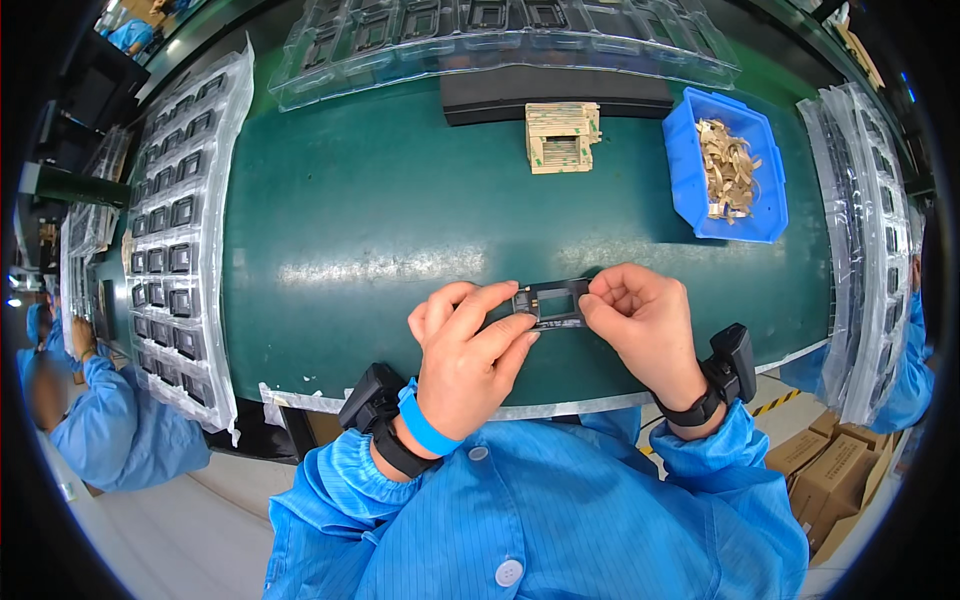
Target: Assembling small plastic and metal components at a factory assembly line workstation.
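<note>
A small black rectangular plastic frame (553, 303) with an open window in its middle is held between my two hands, just above the green tabletop. My left hand (470, 340) grips its left end between thumb and fingers. At its right end, my right hand (640, 315) pinches with thumb and forefinger, the other fingers curled in. Whether a thin strip or only the frame's edge lies in that right pinch is too small to tell. Beyond the hands sits a stack of cream adhesive sheets (562, 138) with a square cutout and green marks.
A blue bin (685, 170) of crumpled tan strips stands at the far right. Clear trays of black frames line the back (400, 60), the left (215, 190) and the right (850, 250). Cardboard boxes (835, 485) lie low at right. A co-worker in blue (120, 430) is at left.
</note>
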Demonstrator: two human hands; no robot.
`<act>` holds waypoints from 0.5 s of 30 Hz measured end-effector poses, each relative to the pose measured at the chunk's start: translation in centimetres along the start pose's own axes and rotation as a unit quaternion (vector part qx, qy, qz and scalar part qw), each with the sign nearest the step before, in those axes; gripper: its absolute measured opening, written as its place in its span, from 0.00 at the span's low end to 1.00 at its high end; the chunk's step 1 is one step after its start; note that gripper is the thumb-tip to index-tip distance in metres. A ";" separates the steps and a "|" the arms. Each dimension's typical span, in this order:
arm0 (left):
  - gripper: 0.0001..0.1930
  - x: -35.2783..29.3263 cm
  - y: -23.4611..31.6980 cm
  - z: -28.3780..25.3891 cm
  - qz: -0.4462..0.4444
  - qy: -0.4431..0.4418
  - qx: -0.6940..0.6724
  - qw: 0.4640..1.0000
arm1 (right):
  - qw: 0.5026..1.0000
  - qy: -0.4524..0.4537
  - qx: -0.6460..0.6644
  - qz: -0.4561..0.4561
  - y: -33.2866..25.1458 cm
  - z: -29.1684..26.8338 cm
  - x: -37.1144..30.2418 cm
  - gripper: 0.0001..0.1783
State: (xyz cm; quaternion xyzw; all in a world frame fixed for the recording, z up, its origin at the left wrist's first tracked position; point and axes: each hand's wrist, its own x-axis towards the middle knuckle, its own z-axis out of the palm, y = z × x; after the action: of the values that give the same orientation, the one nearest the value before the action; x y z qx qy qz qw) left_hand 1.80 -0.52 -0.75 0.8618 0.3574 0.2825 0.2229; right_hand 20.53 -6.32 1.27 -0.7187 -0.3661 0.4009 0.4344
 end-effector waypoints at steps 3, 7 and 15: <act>0.11 0.0 -0.1 0.0 0.002 0.004 -0.003 1.000 | 1.000 -0.005 0.011 0.007 0.1 -0.1 0.1 0.05; 0.14 -0.1 -0.2 0.0 -0.002 0.002 -0.007 1.000 | 0.999 -0.011 0.027 0.017 0.1 -0.2 0.1 0.04; 0.16 0.1 0.1 -0.2 -0.037 -0.009 -0.022 0.999 | 0.994 -0.033 0.098 0.040 0.5 -0.4 0.2 0.04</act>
State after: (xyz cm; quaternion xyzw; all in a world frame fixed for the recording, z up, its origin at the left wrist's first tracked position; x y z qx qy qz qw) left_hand 1.82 -0.49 -0.53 0.8456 0.3806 0.2745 0.2546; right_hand 21.10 -6.51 0.89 -0.6732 -0.3096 0.4756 0.4740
